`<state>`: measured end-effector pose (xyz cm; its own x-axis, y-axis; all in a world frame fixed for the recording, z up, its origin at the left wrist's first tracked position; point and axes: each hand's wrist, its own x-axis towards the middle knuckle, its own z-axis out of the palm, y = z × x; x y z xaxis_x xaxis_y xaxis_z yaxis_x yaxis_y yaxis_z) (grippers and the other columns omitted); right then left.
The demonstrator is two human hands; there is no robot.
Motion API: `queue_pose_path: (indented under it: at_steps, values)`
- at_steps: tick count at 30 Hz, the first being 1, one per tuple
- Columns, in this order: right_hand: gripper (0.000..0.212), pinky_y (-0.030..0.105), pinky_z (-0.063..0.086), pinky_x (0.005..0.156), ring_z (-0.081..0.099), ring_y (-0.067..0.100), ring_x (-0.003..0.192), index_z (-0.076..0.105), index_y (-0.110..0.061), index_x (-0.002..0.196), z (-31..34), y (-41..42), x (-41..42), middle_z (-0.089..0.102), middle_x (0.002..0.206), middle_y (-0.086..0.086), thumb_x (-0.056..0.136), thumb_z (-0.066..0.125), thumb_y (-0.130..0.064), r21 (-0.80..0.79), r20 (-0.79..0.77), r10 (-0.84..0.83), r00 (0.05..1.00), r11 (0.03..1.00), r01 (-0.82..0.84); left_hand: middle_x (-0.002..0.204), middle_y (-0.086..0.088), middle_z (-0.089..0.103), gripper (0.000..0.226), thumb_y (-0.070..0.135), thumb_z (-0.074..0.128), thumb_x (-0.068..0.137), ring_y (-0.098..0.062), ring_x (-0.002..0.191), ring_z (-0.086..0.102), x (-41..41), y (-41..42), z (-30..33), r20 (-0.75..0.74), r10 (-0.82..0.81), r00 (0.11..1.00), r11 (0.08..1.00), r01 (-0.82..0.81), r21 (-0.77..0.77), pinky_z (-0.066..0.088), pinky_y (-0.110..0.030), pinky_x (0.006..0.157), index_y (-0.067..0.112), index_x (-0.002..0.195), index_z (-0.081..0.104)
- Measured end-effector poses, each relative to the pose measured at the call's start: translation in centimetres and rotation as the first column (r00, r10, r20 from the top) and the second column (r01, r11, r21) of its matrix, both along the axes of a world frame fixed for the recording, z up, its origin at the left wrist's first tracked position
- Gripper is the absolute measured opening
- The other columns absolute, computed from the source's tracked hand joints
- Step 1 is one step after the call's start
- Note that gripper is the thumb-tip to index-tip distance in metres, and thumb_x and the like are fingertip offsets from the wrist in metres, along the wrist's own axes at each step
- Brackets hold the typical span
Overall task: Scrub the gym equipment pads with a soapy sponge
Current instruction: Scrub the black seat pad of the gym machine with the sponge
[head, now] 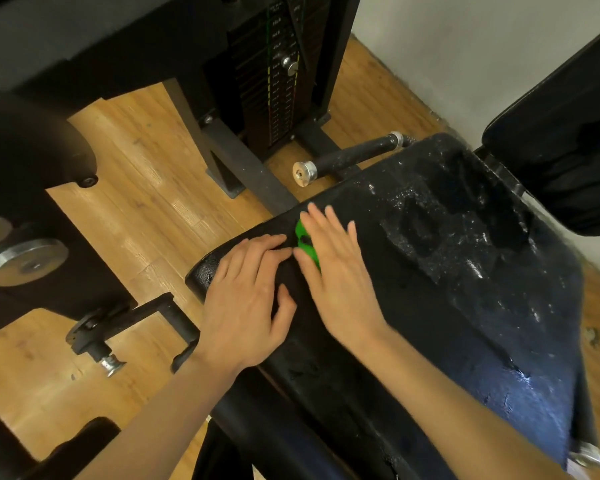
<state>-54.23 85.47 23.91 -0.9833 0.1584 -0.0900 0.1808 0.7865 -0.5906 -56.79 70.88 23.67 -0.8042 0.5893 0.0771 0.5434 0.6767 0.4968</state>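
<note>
From the head view, a floor of warm wood-grain planks [146,188] is seen below, met at the upper right by a pale wall [465,46]. A black steel frame stands on the planks, and within it a weight stack [278,81] with a metal selector pin is housed. A bare bar with a silver end cap [347,159] juts out beside the seat, and a silver disc [26,261] is seen at the left edge.

The black seat pad [447,271] fills the middle and right; its vinyl skin is cracked and worn into hollows, and wet, foamy specks are scattered across it. A second black pad [561,143] is set at the upper right.

A bright green sponge [305,242] lies on the front left part of the seat pad. It is pressed flat under the right hand [336,275], whose fingers are stretched straight over it. The left hand [250,299] is laid just beside it on the pad's rounded edge, fingers relaxed and spread, holding nothing.
</note>
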Motion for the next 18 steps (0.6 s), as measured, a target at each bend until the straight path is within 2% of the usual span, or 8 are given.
queue_pose_path:
  at_steps: [2,4,8,11,14,18]
  values:
    - [0.048,0.03,-0.007,0.121,0.01,0.011,0.148,0.035,-0.013,0.148,-0.6,1.3,-3.6,0.028,0.157,0.002,0.103,0.041,-0.026,-0.019,0.0,0.016,1.0,1.0,-0.016,0.131,-0.011,0.058,0.042,0.022,0.044,0.088,-0.023,0.123,0.049,0.0,0.1,0.0,-0.009,0.006,1.0,1.0,-0.006,0.012,0.032,-0.037,0.11,0.003,0.12,0.061]
    - [0.047,0.035,-0.004,0.122,0.011,0.011,0.148,0.037,-0.013,0.147,-0.6,2.1,-4.2,0.03,0.156,0.001,0.102,0.043,-0.024,-0.044,0.006,0.12,0.993,0.992,-0.119,0.13,-0.012,0.058,0.041,0.022,0.045,0.087,-0.024,0.121,0.05,0.0,0.1,-0.1,-0.01,0.01,1.0,1.0,-0.01,0.016,0.034,-0.037,0.108,0.002,0.118,0.061]
    - [0.051,0.026,-0.006,0.12,0.006,0.004,0.147,0.031,-0.018,0.15,0.6,4.1,1.9,0.023,0.158,-0.008,0.102,0.043,-0.025,-0.051,0.015,0.307,0.952,0.951,-0.306,0.129,-0.012,0.057,0.04,0.023,0.046,0.086,-0.024,0.118,0.05,0.0,0.0,-0.2,-0.017,0.004,1.0,1.0,-0.003,0.027,0.035,-0.036,0.105,0.001,0.116,0.061]
    - [0.049,0.023,-0.007,0.119,0.01,0.004,0.147,0.036,-0.017,0.148,0.2,4.2,0.0,0.029,0.156,-0.006,0.1,0.039,-0.029,-0.044,0.0,0.299,0.954,0.953,-0.298,0.128,-0.013,0.057,0.039,0.023,0.046,0.085,-0.025,0.117,0.052,-0.1,-0.1,-0.3,-0.015,0.001,1.0,1.0,0.0,0.031,0.036,-0.036,0.103,0.001,0.113,0.061]
    - [0.045,0.031,-0.003,0.121,0.016,0.011,0.147,0.042,-0.014,0.145,-0.9,3.1,-4.9,0.037,0.153,0.0,0.101,0.042,-0.026,-0.035,-0.019,0.282,0.959,0.959,-0.282,0.128,-0.014,0.057,0.037,0.022,0.047,0.085,-0.027,0.118,0.052,-0.1,-0.1,-0.4,-0.005,0.007,1.0,1.0,-0.007,0.022,0.033,-0.031,0.104,0.001,0.112,0.06]
    - [0.049,0.028,-0.005,0.12,0.008,0.007,0.148,0.035,-0.015,0.149,-0.3,3.5,-0.1,0.027,0.157,-0.004,0.101,0.044,-0.024,-0.035,-0.013,0.264,0.964,0.964,-0.264,0.128,-0.013,0.056,0.036,0.023,0.047,0.086,-0.026,0.117,0.052,0.0,-0.2,-0.5,0.003,0.009,1.0,1.0,-0.009,0.025,0.031,-0.027,0.104,0.001,0.112,0.06]
